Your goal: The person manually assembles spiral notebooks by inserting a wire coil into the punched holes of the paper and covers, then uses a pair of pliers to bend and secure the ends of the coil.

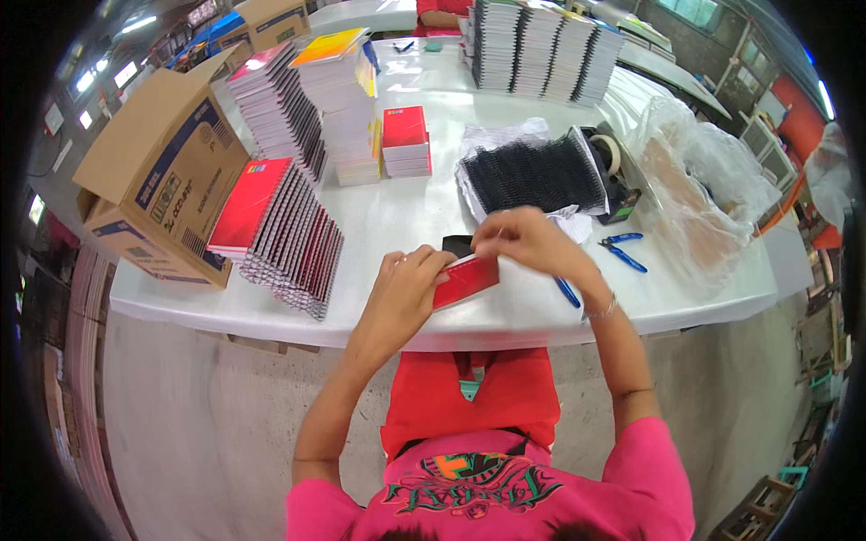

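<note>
Near the table's front edge, a red-covered notebook (469, 283) is held up on its side, tilted. My left hand (401, 287) is closed round its left end, thumb on the cover. Over the notebook's upper right corner, my right hand (530, 242) has its fingers pinched together; what they hold is too small to make out. A dark, curved object (457, 243) shows just behind the notebook. Beyond my right hand, many black spiral binding coils (532, 176) lie on white wrapping. A blue tool handle (567, 291) pokes out beneath my right wrist.
Blue-handled cutters (624, 251) and a tape dispenser (616, 171) are at right, beside clear plastic bags (704, 171). Leftward stand spiral-bound red notebooks (280, 230), unbound stacks (338, 108) and a cardboard box (167, 171). Tall notebook stacks (541, 52) and another person (439, 13) are across the table.
</note>
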`<state>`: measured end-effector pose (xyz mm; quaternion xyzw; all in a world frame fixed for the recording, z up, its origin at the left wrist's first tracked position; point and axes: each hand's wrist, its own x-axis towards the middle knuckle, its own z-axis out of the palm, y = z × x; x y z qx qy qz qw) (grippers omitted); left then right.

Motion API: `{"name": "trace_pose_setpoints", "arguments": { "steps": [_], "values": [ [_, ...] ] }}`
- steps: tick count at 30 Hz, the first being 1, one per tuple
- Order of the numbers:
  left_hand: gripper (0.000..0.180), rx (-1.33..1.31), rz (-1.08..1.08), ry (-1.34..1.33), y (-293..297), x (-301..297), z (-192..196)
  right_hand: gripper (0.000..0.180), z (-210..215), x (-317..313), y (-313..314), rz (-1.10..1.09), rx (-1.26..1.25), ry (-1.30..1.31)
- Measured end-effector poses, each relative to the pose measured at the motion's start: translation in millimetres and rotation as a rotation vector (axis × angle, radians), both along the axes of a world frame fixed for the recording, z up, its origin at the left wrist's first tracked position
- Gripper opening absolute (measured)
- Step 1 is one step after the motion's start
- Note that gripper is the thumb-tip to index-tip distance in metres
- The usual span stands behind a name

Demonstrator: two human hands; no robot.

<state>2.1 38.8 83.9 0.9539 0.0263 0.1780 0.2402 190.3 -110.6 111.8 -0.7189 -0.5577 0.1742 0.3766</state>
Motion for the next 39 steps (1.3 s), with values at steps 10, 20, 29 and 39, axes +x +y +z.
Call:
{"name": "trace_pose_setpoints", "arguments": {
  "steps": [10,20,29,39],
  "values": [
    [0.041,0.168,0.161,0.03,-38,-9,-19,0.042,-77,116,32,-0.386,-0.018,-0.356],
    [0.041,0.134,0.343,-0.137,-63,2,-35,0.021,-26,74,6,-0.384,0.249,-0.246],
    [0.063,0.041,0.534,-0.3,-75,23,-57,0.023,-18,-7,-49,-0.19,-0.01,0.089],
    [0.057,0.102,0.545,-0.336,-74,27,-59,0.022,-36,-26,-64,-0.214,0.056,0.127]
  ]
}}
